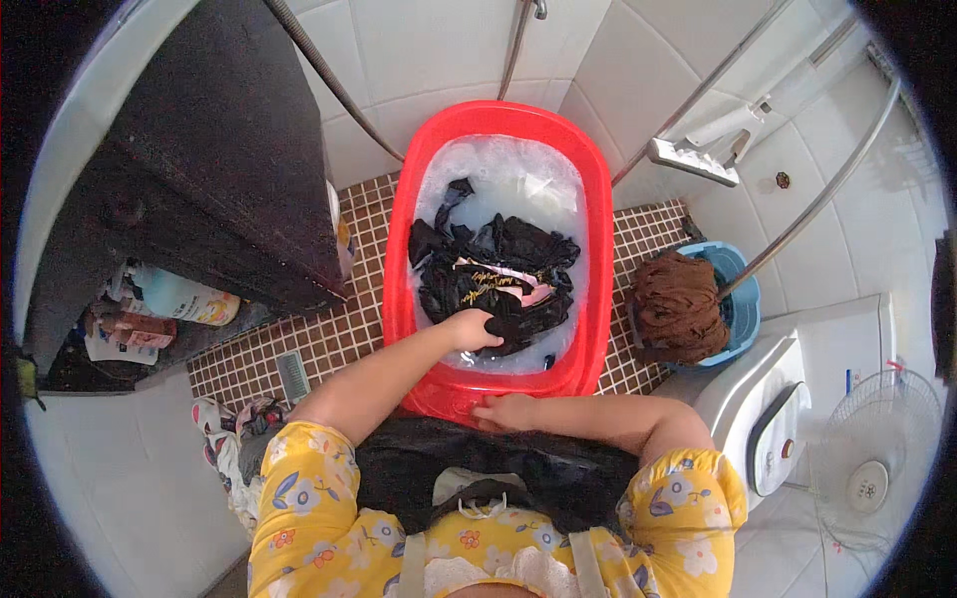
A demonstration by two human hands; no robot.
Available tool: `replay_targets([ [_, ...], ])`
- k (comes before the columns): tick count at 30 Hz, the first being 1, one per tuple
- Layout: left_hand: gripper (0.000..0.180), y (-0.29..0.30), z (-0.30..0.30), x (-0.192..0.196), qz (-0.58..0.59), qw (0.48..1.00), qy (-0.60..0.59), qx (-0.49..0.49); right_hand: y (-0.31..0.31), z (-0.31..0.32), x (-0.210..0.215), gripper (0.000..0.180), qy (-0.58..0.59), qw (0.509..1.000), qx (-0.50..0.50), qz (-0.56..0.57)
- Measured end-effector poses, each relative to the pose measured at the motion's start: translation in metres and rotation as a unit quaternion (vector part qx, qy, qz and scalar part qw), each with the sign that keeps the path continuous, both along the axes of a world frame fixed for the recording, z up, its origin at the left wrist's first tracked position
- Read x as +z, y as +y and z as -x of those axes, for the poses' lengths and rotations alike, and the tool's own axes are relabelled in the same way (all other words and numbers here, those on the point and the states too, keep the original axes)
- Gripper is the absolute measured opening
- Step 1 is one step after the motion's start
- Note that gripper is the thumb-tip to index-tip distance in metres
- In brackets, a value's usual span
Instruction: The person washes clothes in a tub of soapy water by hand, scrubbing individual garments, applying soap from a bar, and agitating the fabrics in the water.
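A red plastic tub (397, 249) of soapy, foamy water stands before me. Bunched in it is a wet black garment (518, 249) with gold lettering and pink patches. My left hand (474, 331) reaches over the near left part of the tub and is closed on the garment's near edge. Some of its fingertips are hidden in the dark cloth. At the tub's near rim, my right hand (505, 412) grips the edge, its fingers pointing left. Pale cloth (538, 194) shows through the suds toward the far side.
A blue bucket (740, 317) with a brown mop head (683, 307) stands to the right, beside a white toilet (778, 419). A dark cabinet (219, 149) with bottles is on the left. Laundry (234, 439) lies on the brown tiled floor (344, 324), near a drain (293, 377).
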State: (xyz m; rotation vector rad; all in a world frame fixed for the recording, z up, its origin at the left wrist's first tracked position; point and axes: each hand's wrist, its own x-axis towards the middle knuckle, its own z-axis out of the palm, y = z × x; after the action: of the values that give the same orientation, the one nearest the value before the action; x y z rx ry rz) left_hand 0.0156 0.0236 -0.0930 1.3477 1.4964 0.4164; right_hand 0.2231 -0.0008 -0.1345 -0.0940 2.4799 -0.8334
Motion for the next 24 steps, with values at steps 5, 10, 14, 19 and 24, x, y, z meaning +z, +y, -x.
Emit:
replay_targets([
  [5,0.035,-0.017,0.012,-0.002,0.078,0.996,0.019,-0.031,0.039,0.032,0.064,0.035,-0.26,0.94,-0.045,0.215],
  [10,0.042,-0.023,-0.011,0.018,0.114,0.971,0.133,-0.163,0.138,0.02,0.075,0.037,-0.098,0.783,-0.394,0.472],
  [14,0.035,-0.025,-0.04,0.037,0.172,0.964,-0.036,-0.2,0.112,0.05,0.012,0.038,0.213,0.892,-0.38,0.123],
  [19,0.046,-0.039,-0.054,0.024,0.027,0.969,0.135,-0.205,0.037,0.073,-0.032,0.041,0.22,0.964,-0.142,0.054],
  [24,0.036,-0.037,-0.051,0.017,0.174,0.954,-0.13,-0.205,0.066,0.074,-0.042,0.035,0.145,0.984,-0.081,-0.064],
])
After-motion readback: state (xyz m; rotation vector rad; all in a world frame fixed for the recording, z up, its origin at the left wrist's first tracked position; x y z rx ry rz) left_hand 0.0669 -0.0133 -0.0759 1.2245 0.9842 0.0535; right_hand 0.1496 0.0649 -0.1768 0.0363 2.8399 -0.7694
